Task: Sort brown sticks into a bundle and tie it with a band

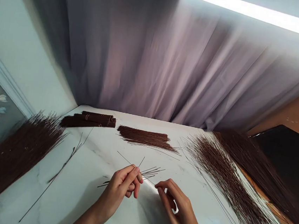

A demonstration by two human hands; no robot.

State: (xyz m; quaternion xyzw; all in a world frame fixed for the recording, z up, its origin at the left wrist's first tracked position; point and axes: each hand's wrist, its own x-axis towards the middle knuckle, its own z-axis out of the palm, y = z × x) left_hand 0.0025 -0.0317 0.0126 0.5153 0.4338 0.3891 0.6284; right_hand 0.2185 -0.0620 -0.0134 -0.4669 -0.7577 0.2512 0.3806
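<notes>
Near the middle front of the white table, my left hand (pixel 124 181) is closed around several thin dark sticks (pixel 151 172), whose ends fan out on both sides of the fist. One stick crosses the others near my left thumb. To the right, my right hand (pixel 174 202) pinches the end of a thin stick (pixel 150 180) between thumb and forefinger; the stick runs toward my left hand. Behind the hands lies a loose row of brown sticks (pixel 147 137).
Tied dark bundles (pixel 90 119) lie at the table's back left. A large stick pile (pixel 21 152) covers the left side, with a few loose sticks (pixel 65 163) beside it. More piles (pixel 233 180) fill the right, near a black panel (pixel 284 160). A curtain (pixel 149 55) hangs behind.
</notes>
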